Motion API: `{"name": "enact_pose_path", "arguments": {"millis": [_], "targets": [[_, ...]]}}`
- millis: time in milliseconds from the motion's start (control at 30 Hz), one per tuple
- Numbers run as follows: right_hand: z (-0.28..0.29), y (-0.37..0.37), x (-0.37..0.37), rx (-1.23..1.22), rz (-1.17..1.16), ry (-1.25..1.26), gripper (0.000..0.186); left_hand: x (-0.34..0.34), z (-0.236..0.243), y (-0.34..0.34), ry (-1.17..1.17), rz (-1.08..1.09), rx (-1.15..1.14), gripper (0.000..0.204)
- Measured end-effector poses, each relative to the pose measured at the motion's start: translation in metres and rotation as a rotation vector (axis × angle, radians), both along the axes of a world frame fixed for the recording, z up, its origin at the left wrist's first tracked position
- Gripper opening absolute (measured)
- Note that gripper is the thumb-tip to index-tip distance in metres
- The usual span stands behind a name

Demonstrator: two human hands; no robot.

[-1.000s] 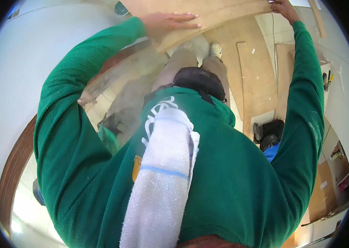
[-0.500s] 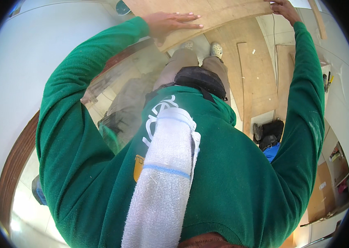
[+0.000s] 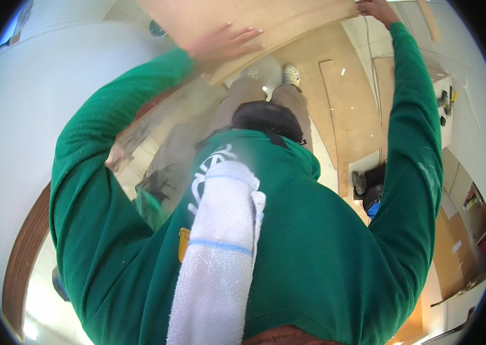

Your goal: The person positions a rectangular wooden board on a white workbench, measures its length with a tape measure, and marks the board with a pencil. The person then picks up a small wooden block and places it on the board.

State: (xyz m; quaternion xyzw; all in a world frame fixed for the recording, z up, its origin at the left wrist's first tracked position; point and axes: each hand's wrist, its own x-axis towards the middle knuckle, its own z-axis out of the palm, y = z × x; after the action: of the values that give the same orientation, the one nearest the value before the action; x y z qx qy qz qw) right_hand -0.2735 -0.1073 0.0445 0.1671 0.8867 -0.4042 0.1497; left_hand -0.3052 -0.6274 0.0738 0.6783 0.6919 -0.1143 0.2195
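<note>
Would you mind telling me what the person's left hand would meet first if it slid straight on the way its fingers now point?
The left hand lies flat on the plywood sheet, fingers pointing right, so it would probably just cross more bare panel; the right hand is farther along.

Left hand (image 3: pixel 225 43) flat, fingers spread, on a big plywood sheet (image 3: pixel 254 17); right hand (image 3: pixel 378 8) grips its far edge. White towel (image 3: pixel 220 253) draped below both.

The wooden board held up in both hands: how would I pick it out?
Follow the green sleeves up to the top of the view. The left hand lies flat on a pale wooden board; the right hand grips its far edge. Unlike the boards on the floor, it is raised.
</note>
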Motion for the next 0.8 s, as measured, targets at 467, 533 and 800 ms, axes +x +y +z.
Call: {"name": "enact_pose_path", "arguments": {"millis": [467,533,800], "targets": [[-0.033,0.018,0.002,-0.024,0.092,0.015,0.045,0.004,0.023,0.014,0.003,-0.111,-0.047,0.178],[-0.032,0.017,0.003,-0.062,0.1,-0.001,0.044,0.004,0.025,0.015,-0.005,-0.105,-0.053,0.177],[-0.03,0.023,0.002,0.121,0.128,0.06,0.045,-0.003,0.008,0.014,-0.024,-0.122,0.054,0.161]]}}
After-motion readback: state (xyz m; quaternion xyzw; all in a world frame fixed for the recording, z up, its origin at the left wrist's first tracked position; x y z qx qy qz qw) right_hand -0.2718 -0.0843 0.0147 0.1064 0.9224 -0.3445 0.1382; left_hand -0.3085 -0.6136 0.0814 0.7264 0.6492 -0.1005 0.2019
